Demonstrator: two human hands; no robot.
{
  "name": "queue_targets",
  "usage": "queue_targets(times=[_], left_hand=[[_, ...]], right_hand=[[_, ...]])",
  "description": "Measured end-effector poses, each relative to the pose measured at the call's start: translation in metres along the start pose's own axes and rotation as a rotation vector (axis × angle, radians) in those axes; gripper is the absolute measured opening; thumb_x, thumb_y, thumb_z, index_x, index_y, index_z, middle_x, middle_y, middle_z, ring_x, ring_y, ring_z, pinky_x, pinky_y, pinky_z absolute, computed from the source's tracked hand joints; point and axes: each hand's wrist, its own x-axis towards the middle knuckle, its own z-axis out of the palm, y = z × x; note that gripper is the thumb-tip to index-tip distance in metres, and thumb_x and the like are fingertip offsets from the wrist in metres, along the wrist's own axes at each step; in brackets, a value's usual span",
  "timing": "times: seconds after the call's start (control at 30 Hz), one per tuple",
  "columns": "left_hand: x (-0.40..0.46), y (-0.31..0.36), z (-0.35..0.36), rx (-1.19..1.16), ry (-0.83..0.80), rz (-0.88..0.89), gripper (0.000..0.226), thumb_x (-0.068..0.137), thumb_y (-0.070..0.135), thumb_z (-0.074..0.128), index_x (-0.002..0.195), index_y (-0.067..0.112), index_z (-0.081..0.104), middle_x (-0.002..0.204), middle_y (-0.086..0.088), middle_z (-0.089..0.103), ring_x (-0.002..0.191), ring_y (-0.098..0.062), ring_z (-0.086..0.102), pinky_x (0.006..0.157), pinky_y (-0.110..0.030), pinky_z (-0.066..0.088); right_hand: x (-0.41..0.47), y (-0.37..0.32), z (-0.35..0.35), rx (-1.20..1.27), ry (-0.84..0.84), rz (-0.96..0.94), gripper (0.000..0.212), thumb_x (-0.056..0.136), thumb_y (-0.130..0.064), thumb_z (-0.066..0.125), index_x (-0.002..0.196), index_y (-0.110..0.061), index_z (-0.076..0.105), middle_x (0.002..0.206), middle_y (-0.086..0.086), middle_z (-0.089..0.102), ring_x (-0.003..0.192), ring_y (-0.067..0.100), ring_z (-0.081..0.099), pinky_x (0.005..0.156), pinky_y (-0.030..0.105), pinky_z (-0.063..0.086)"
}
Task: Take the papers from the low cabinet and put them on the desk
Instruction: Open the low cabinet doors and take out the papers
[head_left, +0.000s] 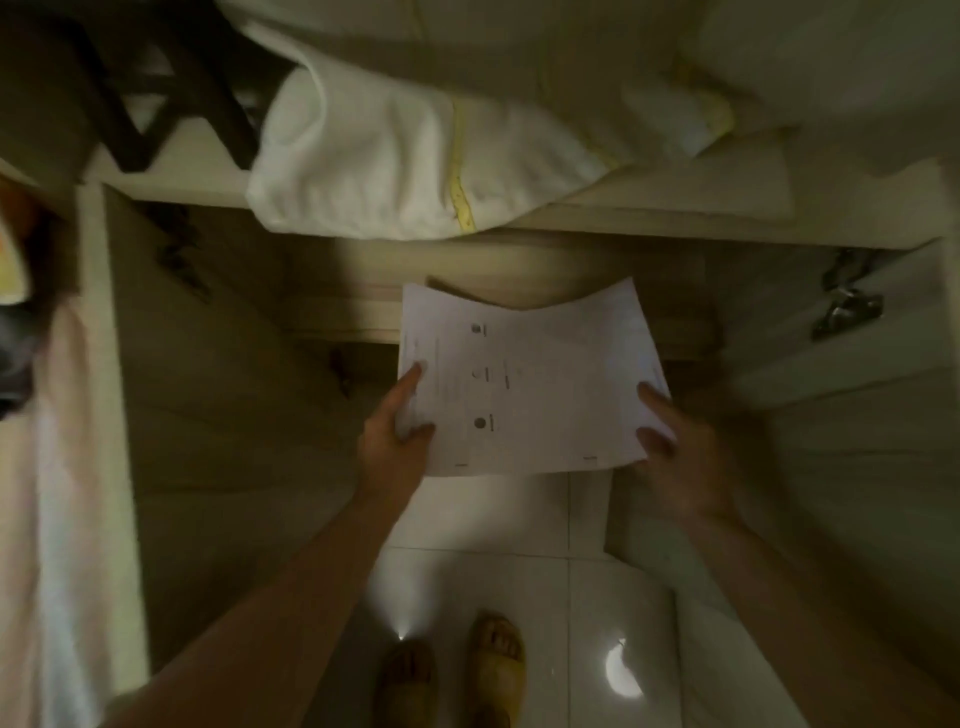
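A stack of white printed papers (540, 384) is held level in front of the open low cabinet (363, 312), just above the floor. My left hand (397, 441) grips the left edge, thumb on top. At the right edge my right hand (675, 457) pinches the papers, fingers on the top sheet. The far edge of the papers still overlaps the cabinet's shelf. The desk is not in view.
Both cabinet doors stand open: the left door (208, 415) and the right door (857, 415) flank my arms. White cloth (374, 156) hangs over the cabinet top. Dark chair legs (156, 93) stand at upper left. My sandalled feet (452, 675) are on white floor tiles.
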Motion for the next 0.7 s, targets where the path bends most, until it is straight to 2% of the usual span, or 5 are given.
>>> queue_targets(times=[0.17,0.3,0.47,0.6,0.7], left_hand=[[-0.075,0.042,-0.004,0.024,-0.033,-0.061,0.063,0.086,-0.012,0.048,0.135,0.026,0.043,0.134,-0.003,0.042,0.122,-0.024,0.046,0.097,-0.042,0.048],[-0.143,0.094,-0.021,0.116,-0.154,-0.014,0.064,0.090,-0.002,0.047,0.139,0.035,0.030,0.127,0.009,0.042,0.114,-0.011,0.045,0.073,-0.024,0.055],[-0.205,0.143,-0.054,0.190,-0.215,0.076,0.073,0.091,0.005,0.050,0.143,0.042,0.015,0.139,0.010,0.041,0.126,-0.015,0.044,0.103,-0.049,0.044],[-0.245,0.185,-0.081,0.140,-0.292,0.118,0.070,0.090,0.014,0.052,0.143,0.041,0.015,0.127,0.015,0.051,0.107,0.006,0.058,0.086,-0.035,0.057],[-0.268,0.216,-0.099,0.074,-0.345,0.131,0.065,0.088,0.012,0.054,0.141,0.036,0.025,0.122,-0.001,0.056,0.106,-0.009,0.063,0.069,-0.026,0.060]], right_hand=[[-0.080,-0.037,-0.054,-0.078,0.023,0.046,0.046,0.090,-0.002,0.053,0.132,-0.021,0.049,0.123,0.006,0.052,0.106,0.022,0.054,0.094,0.046,0.051],[-0.144,-0.067,-0.098,-0.120,0.102,0.006,0.044,0.088,0.000,0.055,0.129,-0.016,0.053,0.127,0.009,0.057,0.107,0.014,0.050,0.100,0.033,0.042],[-0.211,-0.113,-0.142,-0.030,0.153,0.001,0.042,0.089,0.003,0.051,0.126,-0.016,0.056,0.112,-0.005,0.051,0.104,0.022,0.057,0.090,0.055,0.051],[-0.256,-0.143,-0.172,0.090,0.103,0.041,0.044,0.090,-0.001,0.051,0.125,-0.028,0.055,0.110,-0.008,0.052,0.104,0.028,0.058,0.091,0.058,0.050],[-0.286,-0.164,-0.194,0.214,0.057,0.055,0.046,0.091,-0.004,0.053,0.116,-0.043,0.051,0.119,-0.004,0.050,0.095,0.015,0.057,0.087,0.050,0.054]])
